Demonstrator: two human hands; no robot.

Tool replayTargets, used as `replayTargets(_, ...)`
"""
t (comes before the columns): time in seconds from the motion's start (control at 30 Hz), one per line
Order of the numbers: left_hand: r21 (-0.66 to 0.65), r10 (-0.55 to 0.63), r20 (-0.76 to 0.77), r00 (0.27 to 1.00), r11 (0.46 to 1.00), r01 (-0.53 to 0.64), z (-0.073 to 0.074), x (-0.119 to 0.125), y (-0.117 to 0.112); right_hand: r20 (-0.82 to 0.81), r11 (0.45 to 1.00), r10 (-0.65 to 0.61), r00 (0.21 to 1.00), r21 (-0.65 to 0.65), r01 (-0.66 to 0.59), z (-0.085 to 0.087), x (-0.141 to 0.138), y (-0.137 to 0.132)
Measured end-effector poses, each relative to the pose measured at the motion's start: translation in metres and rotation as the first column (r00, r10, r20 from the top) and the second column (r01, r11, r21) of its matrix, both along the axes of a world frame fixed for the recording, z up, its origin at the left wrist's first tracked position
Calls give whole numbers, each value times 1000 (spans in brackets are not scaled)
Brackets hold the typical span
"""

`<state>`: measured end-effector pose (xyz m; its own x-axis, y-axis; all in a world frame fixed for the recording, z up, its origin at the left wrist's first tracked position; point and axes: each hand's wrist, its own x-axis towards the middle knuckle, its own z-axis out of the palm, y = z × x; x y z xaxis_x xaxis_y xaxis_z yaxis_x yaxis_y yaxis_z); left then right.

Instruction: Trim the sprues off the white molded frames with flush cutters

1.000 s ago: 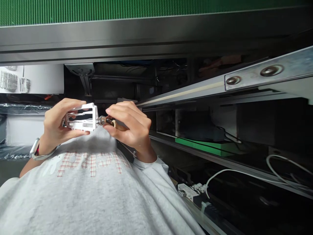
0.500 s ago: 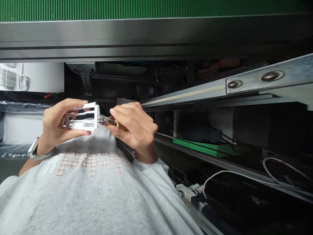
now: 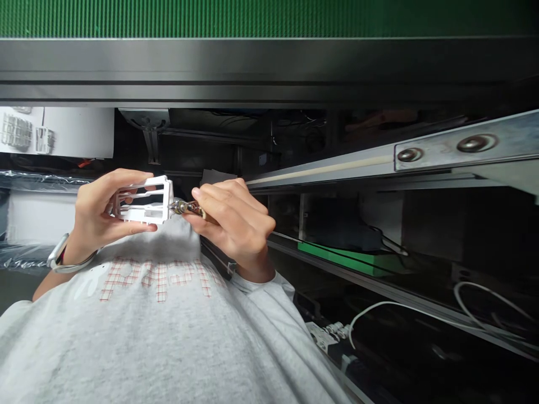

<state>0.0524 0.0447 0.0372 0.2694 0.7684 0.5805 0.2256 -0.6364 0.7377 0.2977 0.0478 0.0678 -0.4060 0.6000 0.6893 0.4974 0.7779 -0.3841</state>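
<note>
My left hand (image 3: 95, 207) is closed around a white plastic frame (image 3: 165, 203), an open box shape with thin bars and small pegs along its lower edge. The fingers grip its left end from above and below. In my right hand (image 3: 236, 219) is a small pair of nippers (image 3: 182, 207) with a metal pivot and tan handles, partly covered by the fingers. Their jaw tips touch, or nearly touch, the right end of the frame. Whether the jaws are open or closed is too small to tell.
A green ribbed surface (image 3: 210, 19) with a metal edge (image 3: 236, 62) runs across the top. White parts (image 3: 17, 132) lie on a white sheet (image 3: 80, 132) at left, near clear plastic wrap (image 3: 37, 180). A metal rail (image 3: 337, 167), a green box (image 3: 337, 257) and a white cable (image 3: 379, 304) are on the right.
The view has shifted slightly, so the surroundings sit a little lower and further right. Both hands keep their holds, with the nippers at the same end of the frame.
</note>
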Motion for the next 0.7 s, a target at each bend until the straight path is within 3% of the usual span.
replayTargets(0.13,-25,-29,35,999,999,30,0,1,2,-22,999,32,999,-43,-33,-4,-1,1)
replayTargets(0.27,-44,-43,57,997,998,45,-3,3,5,-263,982,47,964,-167,-94,-15,-2,5)
replayTargets(0.4,33,-27,73,997,999,25,-5,4,6,-251,990,-41,967,-140,6,-19,-1,10)
replayTargets(0.57,356,46,-161,986,934,14,9,12,1,-87,994,-28,996,-105,18,-16,-3,11)
replayTargets(0.7,423,74,-356,931,902,90,13,14,2,-25,994,-31,999,-104,28,-17,-5,10)
